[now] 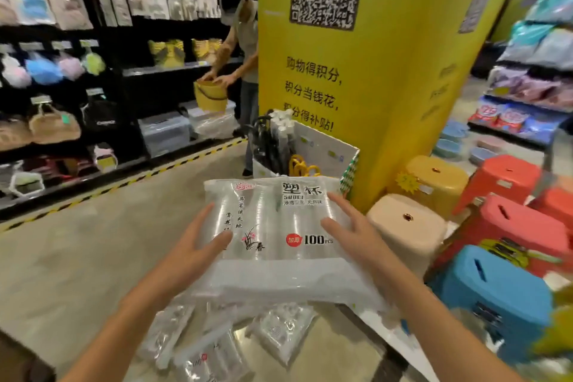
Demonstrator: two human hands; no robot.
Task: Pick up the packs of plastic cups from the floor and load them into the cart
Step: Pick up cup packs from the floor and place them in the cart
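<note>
— Shop aisle, shelves point(62, 71) at one side, a yellow pillar point(387, 71) ahead: what is being held?
— One pack of plastic cups point(273, 226) is held up off the floor, pressed between the left hand point(198, 245) and the right hand point(356, 236), fingers kept straight along its sides.
— And below?
— More packs point(217, 341) are seen, blurred; what they lie on cannot be told.

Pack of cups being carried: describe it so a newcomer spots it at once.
Start at the yellow pillar with the QR code. In front of it, the left hand and right hand carry a flat clear pack between them. Unlike the loose packs lying lower down, it is raised and shows a red dot beside "100 PCS".
</note>
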